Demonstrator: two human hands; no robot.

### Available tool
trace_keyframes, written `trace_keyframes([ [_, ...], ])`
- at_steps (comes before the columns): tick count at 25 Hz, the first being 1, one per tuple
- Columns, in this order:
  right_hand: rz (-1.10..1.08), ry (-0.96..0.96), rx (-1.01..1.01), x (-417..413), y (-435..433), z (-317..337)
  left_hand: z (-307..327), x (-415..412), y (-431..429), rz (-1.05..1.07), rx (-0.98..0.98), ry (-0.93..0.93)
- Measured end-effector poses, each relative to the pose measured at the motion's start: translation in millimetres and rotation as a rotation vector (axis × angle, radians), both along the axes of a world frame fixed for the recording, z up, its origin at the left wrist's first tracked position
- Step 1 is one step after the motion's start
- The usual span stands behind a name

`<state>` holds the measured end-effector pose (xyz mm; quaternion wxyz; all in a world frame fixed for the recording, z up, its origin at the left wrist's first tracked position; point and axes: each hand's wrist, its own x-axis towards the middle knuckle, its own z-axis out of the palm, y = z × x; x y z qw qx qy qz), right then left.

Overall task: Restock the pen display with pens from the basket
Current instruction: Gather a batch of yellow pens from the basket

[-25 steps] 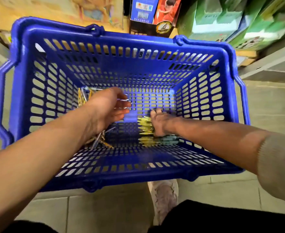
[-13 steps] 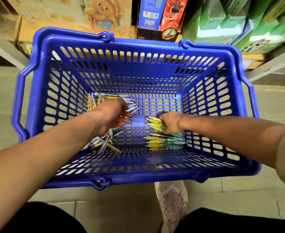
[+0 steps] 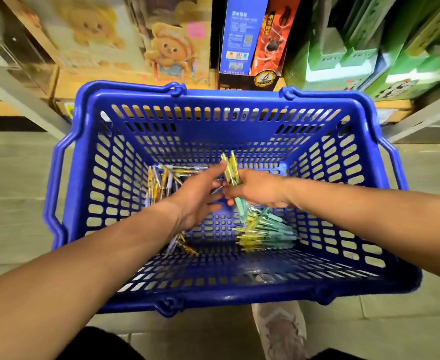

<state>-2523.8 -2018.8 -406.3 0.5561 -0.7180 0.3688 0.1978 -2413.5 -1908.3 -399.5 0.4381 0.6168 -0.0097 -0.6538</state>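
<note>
A blue plastic basket (image 3: 213, 294) stands on the floor below me. Both my hands are inside it. My right hand (image 3: 259, 189) grips a bunch of yellow-and-teal pens (image 3: 231, 169), lifted and pointing up toward the far wall. My left hand (image 3: 200, 196) is stretched out beside that bunch, fingers straight, fingertips touching the pens. More yellow-and-teal pens (image 3: 265, 232) lie on the basket floor at the right. A loose heap of pens with yellow and clear barrels (image 3: 161, 178) lies at the left, partly hidden under my left hand.
Behind the basket is a low shelf with cartoon-bear boxes (image 3: 166, 48), a blue and a red box (image 3: 252, 40), and green boxes (image 3: 356, 48). Grey metal shelf struts (image 3: 18, 94) run diagonally at both sides. My shoe (image 3: 281, 333) is on the tiled floor below the basket.
My right hand has lifted a bunch of yellow-and-teal pens off the basket floor. My left hand has opened and moved right to meet the bunch. The view has pulled back.
</note>
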Motion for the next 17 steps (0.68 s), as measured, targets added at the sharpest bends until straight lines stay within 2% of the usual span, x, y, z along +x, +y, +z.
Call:
trace_keyframes([
  [3, 0.127, -0.031, -0.248, 23, 29, 8, 7, -10, -6, 0.138, 0.005, 0.01],
  [4, 0.132, -0.052, -0.235, 25, 31, 11, 6, -7, -7, 0.205, 0.022, -0.007],
  [7, 0.008, -0.121, 0.136, 21, 16, 18, 3, 7, -5, 0.339, 0.018, 0.043],
  [9, -0.208, -0.163, 0.326, 14, 3, 13, 3, 11, -4, 0.337, 0.012, 0.037],
  [11, -0.379, -0.083, 0.268, 7, -7, -5, 5, 11, 0, 0.297, 0.034, -0.012],
  [12, -0.313, 0.024, 0.119, 1, -10, -17, 5, 12, 2, 0.302, 0.033, -0.028],
  [14, 0.175, 0.302, -0.287, -16, -17, -35, 3, 17, 4, 0.349, 0.011, -0.025],
  [15, 0.437, 0.429, -0.425, -26, -19, -44, 2, 21, 5, 0.351, 0.002, -0.017],
  [17, 0.755, 0.516, -0.576, -45, -20, -56, -1, 24, 7, 0.316, -0.009, -0.009],
])
